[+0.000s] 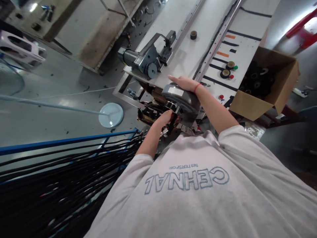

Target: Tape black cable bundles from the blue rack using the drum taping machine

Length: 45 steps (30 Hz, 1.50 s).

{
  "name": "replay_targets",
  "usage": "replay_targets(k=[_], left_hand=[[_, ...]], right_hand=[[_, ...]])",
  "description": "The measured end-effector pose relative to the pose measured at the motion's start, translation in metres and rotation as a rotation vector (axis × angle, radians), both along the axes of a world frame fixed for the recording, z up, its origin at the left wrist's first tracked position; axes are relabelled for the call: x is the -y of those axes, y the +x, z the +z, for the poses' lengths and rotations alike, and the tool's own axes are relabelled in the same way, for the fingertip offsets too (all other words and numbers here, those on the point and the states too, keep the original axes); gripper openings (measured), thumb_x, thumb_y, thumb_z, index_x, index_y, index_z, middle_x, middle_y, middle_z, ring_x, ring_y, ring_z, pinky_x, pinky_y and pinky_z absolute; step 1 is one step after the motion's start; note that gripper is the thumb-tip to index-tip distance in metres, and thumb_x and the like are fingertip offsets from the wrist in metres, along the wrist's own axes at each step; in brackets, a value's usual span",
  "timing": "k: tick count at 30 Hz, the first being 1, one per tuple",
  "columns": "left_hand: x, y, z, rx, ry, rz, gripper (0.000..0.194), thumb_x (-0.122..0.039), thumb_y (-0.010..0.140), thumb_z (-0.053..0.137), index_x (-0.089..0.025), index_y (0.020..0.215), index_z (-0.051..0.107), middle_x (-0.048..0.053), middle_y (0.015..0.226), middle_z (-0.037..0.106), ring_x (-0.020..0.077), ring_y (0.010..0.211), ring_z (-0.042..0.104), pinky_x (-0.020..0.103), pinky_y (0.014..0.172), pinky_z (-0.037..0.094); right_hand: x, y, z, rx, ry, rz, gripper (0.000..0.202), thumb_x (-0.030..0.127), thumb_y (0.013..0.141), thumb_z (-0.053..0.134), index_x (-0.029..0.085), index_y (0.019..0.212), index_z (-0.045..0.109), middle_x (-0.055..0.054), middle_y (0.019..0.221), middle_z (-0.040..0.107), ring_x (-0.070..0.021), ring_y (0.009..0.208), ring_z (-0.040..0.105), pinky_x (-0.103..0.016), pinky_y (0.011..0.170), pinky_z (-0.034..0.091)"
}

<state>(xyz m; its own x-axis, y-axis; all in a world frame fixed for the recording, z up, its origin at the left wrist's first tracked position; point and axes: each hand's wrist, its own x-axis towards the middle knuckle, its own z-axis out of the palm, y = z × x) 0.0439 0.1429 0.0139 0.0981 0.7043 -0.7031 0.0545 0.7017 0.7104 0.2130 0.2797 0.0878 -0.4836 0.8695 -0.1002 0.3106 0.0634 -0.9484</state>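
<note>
A rounded grey machine housing (182, 96) with a white label stands at the near end of the long white table. Across its top lies my right hand (184, 82), its fingers stretched out and nothing gripped; a red string circles that wrist. My left hand (166, 117) is closed at the machine's near left side, just below a dark round part (170, 105). A black strand or strip hangs close to its fingers, but what they hold is hidden. Behind the housing sits a motor unit with a grey pulley (151, 70).
Rolls of black tape (225, 73) and tape strips lie on the white table (183, 62). An open cardboard box (279, 76) of dark rolls stands right. At left, a blue rack (106, 138) carries many black cables, near a round pale stand base (111, 115).
</note>
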Motion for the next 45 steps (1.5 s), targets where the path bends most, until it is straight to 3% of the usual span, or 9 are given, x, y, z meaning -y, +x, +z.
replay_targets(k=[6, 11, 15, 18, 23, 30, 36, 40, 45], left_hand=[[0.008, 0.003, 0.020, -0.090, 0.186, -0.198, 0.022, -0.036, 0.088, 0.065, -0.019, 0.076, 0.061, 0.000, 0.059, 0.064, 0.0141, 0.057, 0.059, 0.022, 0.059, 0.043], [0.014, 0.009, 0.040, -0.328, 0.324, -0.210, 0.025, -0.034, 0.078, 0.079, -0.021, 0.070, 0.058, -0.003, 0.046, 0.055, 0.0181, 0.058, 0.058, 0.025, 0.063, 0.038], [0.002, -0.012, 0.061, -0.624, 0.424, -0.264, 0.023, -0.032, 0.080, 0.077, -0.023, 0.068, 0.059, 0.000, 0.045, 0.054, 0.0236, 0.068, 0.062, 0.027, 0.066, 0.037], [-0.009, -0.035, 0.070, -0.809, 0.496, -0.363, 0.018, -0.037, 0.087, 0.069, -0.022, 0.078, 0.063, 0.003, 0.058, 0.064, 0.0238, 0.073, 0.064, 0.028, 0.070, 0.039], [-0.010, -0.044, 0.065, -0.920, 0.551, -0.421, 0.018, -0.037, 0.093, 0.060, -0.020, 0.095, 0.067, 0.009, 0.084, 0.075, 0.0242, 0.087, 0.068, 0.028, 0.076, 0.044], [-0.003, -0.036, 0.070, -1.002, 0.588, -0.407, 0.024, -0.040, 0.093, 0.059, -0.019, 0.096, 0.069, 0.014, 0.096, 0.075, 0.0291, 0.098, 0.068, 0.032, 0.084, 0.045], [-0.009, -0.045, 0.059, -0.884, 0.527, -0.420, 0.026, -0.041, 0.096, 0.053, -0.018, 0.099, 0.066, 0.011, 0.090, 0.074, 0.0244, 0.087, 0.069, 0.030, 0.080, 0.048], [-0.013, -0.046, 0.055, -0.806, 0.424, -0.492, 0.027, -0.036, 0.100, 0.046, -0.017, 0.090, 0.062, 0.008, 0.078, 0.069, 0.0199, 0.071, 0.065, 0.030, 0.075, 0.048], [-0.010, -0.046, 0.056, -0.722, 0.335, -0.498, 0.034, -0.033, 0.101, 0.041, -0.018, 0.075, 0.056, 0.005, 0.067, 0.060, 0.0172, 0.063, 0.058, 0.028, 0.067, 0.045]], right_hand=[[0.091, 0.074, -0.057, 0.202, 0.076, -0.427, 0.059, 0.057, 0.102, 0.022, 0.020, 0.086, 0.065, -0.006, 0.077, 0.060, -0.0241, 0.090, 0.060, -0.039, 0.090, 0.049], [0.136, 0.102, -0.086, 0.771, 0.116, -0.613, 0.040, 0.026, 0.082, 0.057, 0.012, 0.119, 0.060, -0.022, 0.123, 0.058, -0.0351, 0.116, 0.053, -0.048, 0.099, 0.044], [0.148, 0.122, -0.079, 0.660, -0.167, -0.677, 0.045, 0.019, 0.068, 0.064, 0.010, 0.112, 0.058, -0.019, 0.110, 0.064, -0.0310, 0.101, 0.061, -0.045, 0.093, 0.050], [0.171, 0.126, -0.053, 0.208, -0.215, -0.552, 0.036, 0.022, 0.068, 0.067, 0.016, 0.103, 0.058, -0.012, 0.101, 0.068, -0.0265, 0.096, 0.064, -0.043, 0.094, 0.052], [0.211, 0.070, -0.009, -0.404, -0.396, 0.100, 0.044, 0.044, 0.074, 0.079, 0.021, 0.106, 0.059, -0.011, 0.118, 0.069, -0.0252, 0.112, 0.064, -0.043, 0.104, 0.049], [0.169, -0.026, -0.039, -0.503, -1.101, 0.232, 0.073, 0.090, 0.081, 0.036, 0.020, 0.074, 0.056, -0.013, 0.081, 0.074, -0.0218, 0.077, 0.071, -0.036, 0.074, 0.059], [0.202, 0.031, -0.009, -0.384, -0.802, 0.231, 0.069, 0.086, 0.081, 0.046, 0.019, 0.068, 0.052, -0.012, 0.067, 0.071, -0.0170, 0.054, 0.065, -0.025, 0.046, 0.049], [0.212, 0.081, -0.019, -0.259, -0.388, -0.251, 0.062, 0.083, 0.081, 0.050, 0.021, 0.081, 0.054, -0.007, 0.068, 0.069, -0.0207, 0.063, 0.067, -0.031, 0.061, 0.054], [0.150, 0.118, -0.054, 0.597, -0.204, -0.598, 0.037, 0.053, 0.086, 0.062, 0.016, 0.085, 0.062, -0.016, 0.083, 0.069, -0.0299, 0.088, 0.066, -0.040, 0.080, 0.051]])
